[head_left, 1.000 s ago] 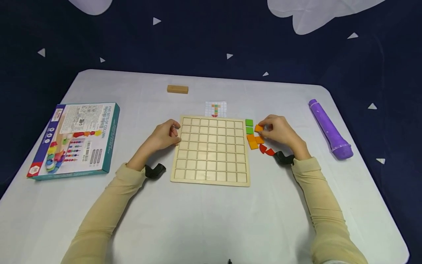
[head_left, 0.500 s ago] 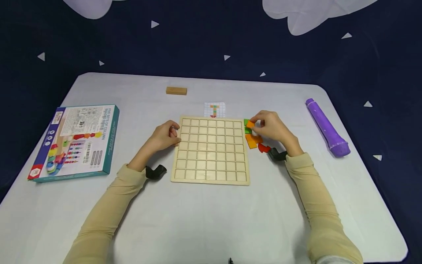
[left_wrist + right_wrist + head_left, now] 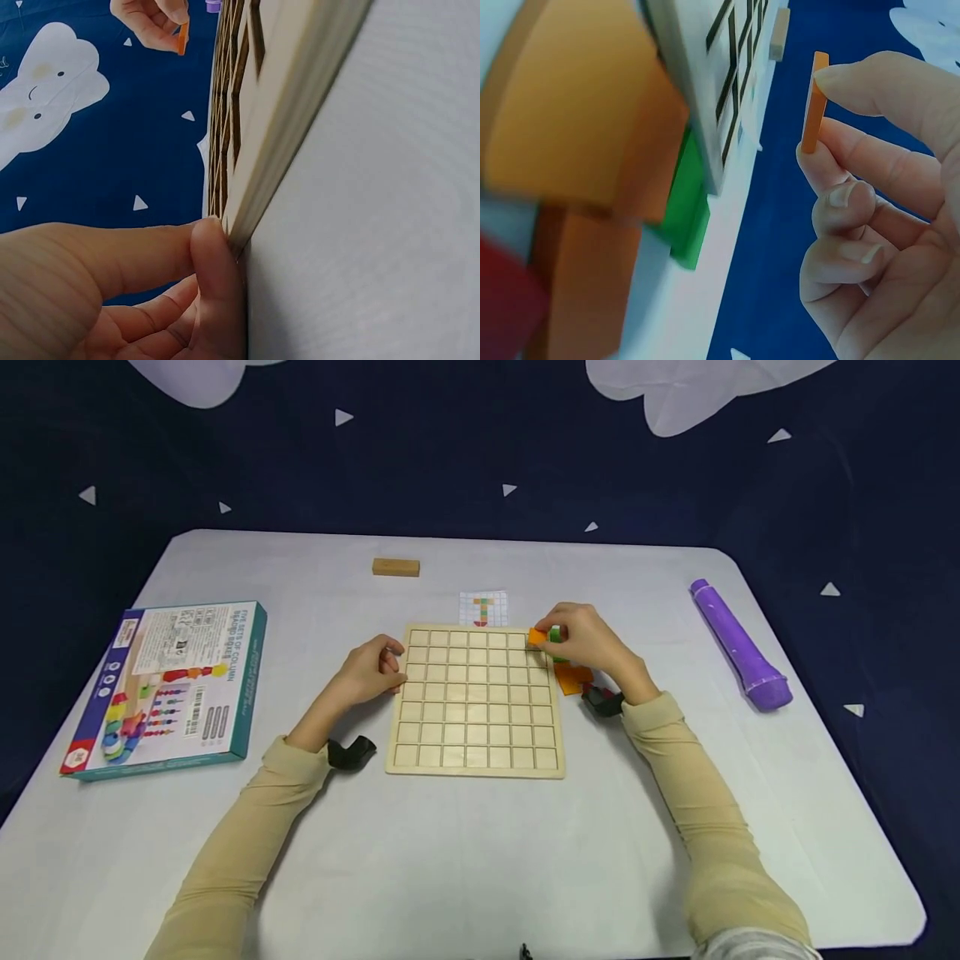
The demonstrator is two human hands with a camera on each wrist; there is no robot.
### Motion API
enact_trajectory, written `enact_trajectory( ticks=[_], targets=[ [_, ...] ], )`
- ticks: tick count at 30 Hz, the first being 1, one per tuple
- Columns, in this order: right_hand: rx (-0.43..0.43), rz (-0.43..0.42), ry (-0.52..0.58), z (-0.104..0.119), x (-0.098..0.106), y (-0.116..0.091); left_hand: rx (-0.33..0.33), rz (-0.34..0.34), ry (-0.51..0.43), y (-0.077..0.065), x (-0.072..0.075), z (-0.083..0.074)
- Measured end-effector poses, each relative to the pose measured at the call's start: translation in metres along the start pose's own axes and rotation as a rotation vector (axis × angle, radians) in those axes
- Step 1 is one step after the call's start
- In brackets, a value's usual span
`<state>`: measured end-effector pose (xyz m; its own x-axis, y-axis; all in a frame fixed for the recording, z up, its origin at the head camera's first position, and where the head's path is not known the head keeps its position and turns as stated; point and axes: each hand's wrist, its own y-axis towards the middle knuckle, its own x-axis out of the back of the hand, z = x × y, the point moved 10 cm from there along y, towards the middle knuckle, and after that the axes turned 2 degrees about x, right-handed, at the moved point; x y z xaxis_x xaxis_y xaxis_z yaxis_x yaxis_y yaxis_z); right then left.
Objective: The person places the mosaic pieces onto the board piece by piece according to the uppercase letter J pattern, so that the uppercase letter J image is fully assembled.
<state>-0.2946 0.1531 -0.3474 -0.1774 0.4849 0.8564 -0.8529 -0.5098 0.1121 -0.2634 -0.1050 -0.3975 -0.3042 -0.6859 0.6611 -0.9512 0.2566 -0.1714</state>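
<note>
My right hand (image 3: pixel 588 635) pinches an orange square tile (image 3: pixel 537 637) between thumb and fingers, over the board's far right corner. The right wrist view shows that tile (image 3: pixel 817 105) edge-on, the other fingers curled below it. A pale wooden grid board (image 3: pixel 475 702) lies flat with bare cells. At its left edge, the thumb and fingers of my left hand (image 3: pixel 367 670) hold the rim. Beside the board's right edge are green tiles (image 3: pixel 555 633), partly hidden by my right hand, and more orange tiles (image 3: pixel 572 679). A red piece (image 3: pixel 506 300) shows blurred in the right wrist view.
Behind the board lies a small grid card (image 3: pixel 483 607) with a coloured T-like pattern. A wooden block (image 3: pixel 396 567) is farther back. On the left is a toy box (image 3: pixel 165 685); a purple microphone-shaped object (image 3: pixel 738 643) lies right. Both wrists wear black devices (image 3: pixel 351 753).
My right hand has carried the orange tile left from beside the loose tiles, past the green ones, to over the board's far right corner. My left hand has stayed at the board's edge.
</note>
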Motion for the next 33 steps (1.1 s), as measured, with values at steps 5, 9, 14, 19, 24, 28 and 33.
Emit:
enact_trajectory(
  ticks=[5,9,14,19,24,28,33],
  targets=[
    [0.030,0.032,-0.009,0.008,-0.010,0.006,0.008,0.008,-0.004,0.000,-0.002,0.003],
    [0.052,0.050,-0.001,0.017,-0.019,0.011,-0.003,0.000,0.011,-0.001,-0.004,0.004],
    [0.090,0.056,-0.005,0.030,-0.029,0.019,-0.009,-0.017,0.021,-0.003,-0.002,0.004],
    [0.122,0.068,-0.032,0.040,-0.035,0.027,-0.012,-0.015,0.009,-0.002,0.000,0.002],
    [0.140,0.088,-0.054,0.049,-0.041,0.032,-0.013,-0.009,0.007,-0.001,-0.001,0.003],
    [0.143,0.108,-0.066,0.054,-0.046,0.035,-0.018,-0.003,-0.003,-0.002,-0.001,0.003],
    [0.137,0.121,-0.084,0.057,-0.049,0.037,-0.023,-0.007,0.004,0.000,0.001,0.002]
  ],
)
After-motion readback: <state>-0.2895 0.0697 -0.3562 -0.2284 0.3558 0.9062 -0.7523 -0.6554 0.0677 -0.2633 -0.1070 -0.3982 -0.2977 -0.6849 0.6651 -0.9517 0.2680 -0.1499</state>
